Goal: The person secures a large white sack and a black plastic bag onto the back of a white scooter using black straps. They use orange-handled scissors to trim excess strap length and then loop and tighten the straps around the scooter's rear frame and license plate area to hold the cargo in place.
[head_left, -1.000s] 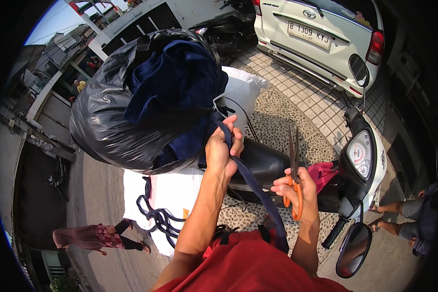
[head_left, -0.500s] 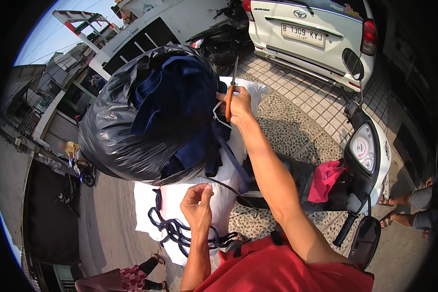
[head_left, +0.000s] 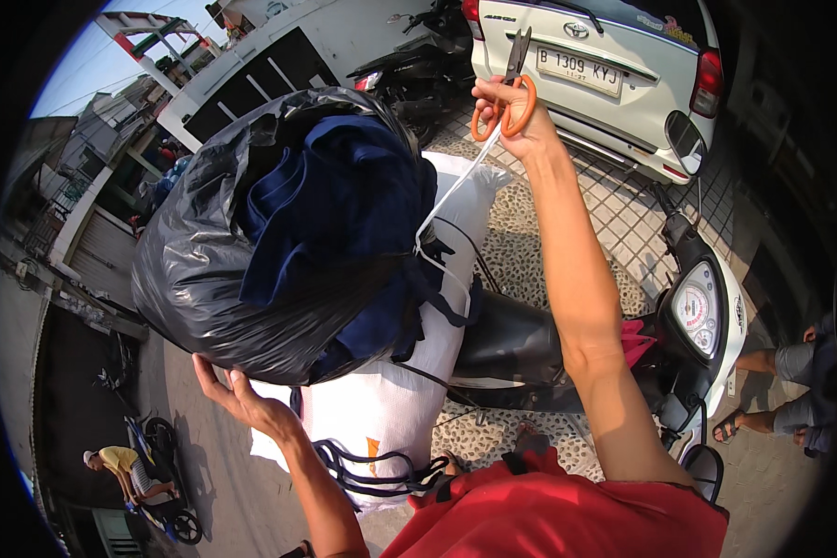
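My right hand [head_left: 534,138] is raised at the upper middle, closed on scissors [head_left: 515,63] with orange handles and dark blades pointing up. A white string [head_left: 467,179] runs taut from this hand down to the right side of a big black plastic bag [head_left: 181,270]. Dark blue cloth [head_left: 325,200] bulges out of the bag's mouth. Against the bag's lower left edge rests my left hand [head_left: 251,406], its fingers spread and nothing gripped in them. Beneath the bag lies a stuffed white sack [head_left: 372,409], with a loose dark blue cord [head_left: 381,465] on it.
The load rests across a motor scooter's black seat [head_left: 511,344]; its handlebar and dial [head_left: 696,307] are at right. A white car [head_left: 577,93] stands beyond. On the left, a person rides a blue motorbike [head_left: 158,484]. Another person's legs [head_left: 772,400] show at far right.
My right hand has risen away from the bag, drawing the string tight. My left hand has moved left and opened against the bag. The motorbike rider has come nearer; the walker has nearly left view.
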Motion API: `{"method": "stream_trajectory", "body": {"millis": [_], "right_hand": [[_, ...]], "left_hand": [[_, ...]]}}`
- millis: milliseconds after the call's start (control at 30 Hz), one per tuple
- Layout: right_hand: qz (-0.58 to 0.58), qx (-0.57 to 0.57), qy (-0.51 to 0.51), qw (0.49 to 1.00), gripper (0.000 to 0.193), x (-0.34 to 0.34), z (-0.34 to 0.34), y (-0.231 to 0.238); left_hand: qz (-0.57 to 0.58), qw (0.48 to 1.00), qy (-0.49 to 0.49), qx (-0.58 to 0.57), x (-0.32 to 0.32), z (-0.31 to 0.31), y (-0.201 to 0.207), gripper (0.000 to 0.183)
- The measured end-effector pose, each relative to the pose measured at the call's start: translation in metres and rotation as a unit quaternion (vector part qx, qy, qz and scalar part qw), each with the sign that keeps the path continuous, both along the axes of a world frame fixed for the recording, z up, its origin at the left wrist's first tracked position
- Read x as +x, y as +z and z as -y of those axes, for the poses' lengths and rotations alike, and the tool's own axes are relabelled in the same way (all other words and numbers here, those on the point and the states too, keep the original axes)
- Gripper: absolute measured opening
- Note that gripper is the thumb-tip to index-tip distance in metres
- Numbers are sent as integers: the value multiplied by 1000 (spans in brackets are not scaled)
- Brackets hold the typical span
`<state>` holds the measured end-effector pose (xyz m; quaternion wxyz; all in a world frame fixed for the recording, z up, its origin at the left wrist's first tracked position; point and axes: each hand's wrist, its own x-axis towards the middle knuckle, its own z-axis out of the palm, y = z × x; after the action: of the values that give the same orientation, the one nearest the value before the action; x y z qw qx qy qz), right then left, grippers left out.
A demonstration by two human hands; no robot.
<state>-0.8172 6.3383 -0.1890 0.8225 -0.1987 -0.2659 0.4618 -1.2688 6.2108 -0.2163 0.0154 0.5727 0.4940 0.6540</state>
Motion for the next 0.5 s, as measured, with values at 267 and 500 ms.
{"method": "stream_trajectory", "body": {"millis": [267,500], "right_hand": [[-81,-158,69,982,45,-112,13,-92],[-186,-74,149,968,43,-78,-50,-37]], "left_hand": [[61,995,-10,73,19,-22,-11,68],[61,997,-12,43,22,-17,-9,69]]}}
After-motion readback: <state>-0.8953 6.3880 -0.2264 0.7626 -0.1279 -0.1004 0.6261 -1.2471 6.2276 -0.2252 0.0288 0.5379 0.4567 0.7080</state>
